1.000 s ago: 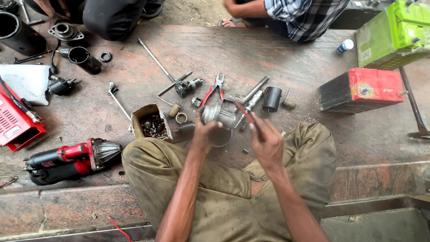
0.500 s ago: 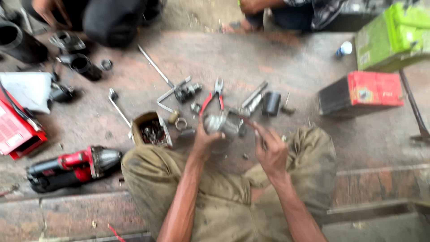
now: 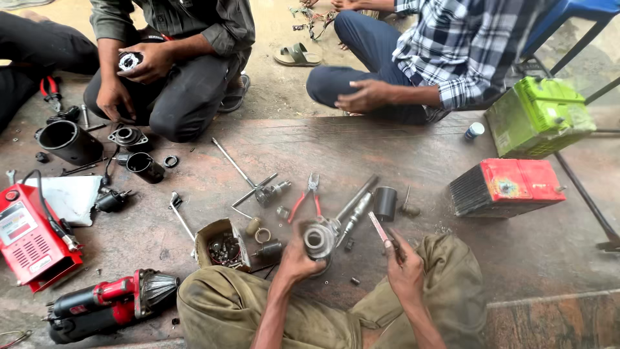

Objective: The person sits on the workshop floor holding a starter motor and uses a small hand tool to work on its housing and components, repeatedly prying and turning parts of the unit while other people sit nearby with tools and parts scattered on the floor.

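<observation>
Left hand (image 3: 294, 262): grip closed around a round metal housing (image 3: 319, 239) with an open bore, held just above the floor between the knees. Right hand (image 3: 405, 270): grip narrow, pinching a slim flat tool (image 3: 380, 229) angled toward the housing. Just beyond lie red-handled pliers (image 3: 306, 201), a black cylinder (image 3: 385, 203) and a small box of parts (image 3: 223, 244). Farther right stands a red battery (image 3: 506, 186).
</observation>
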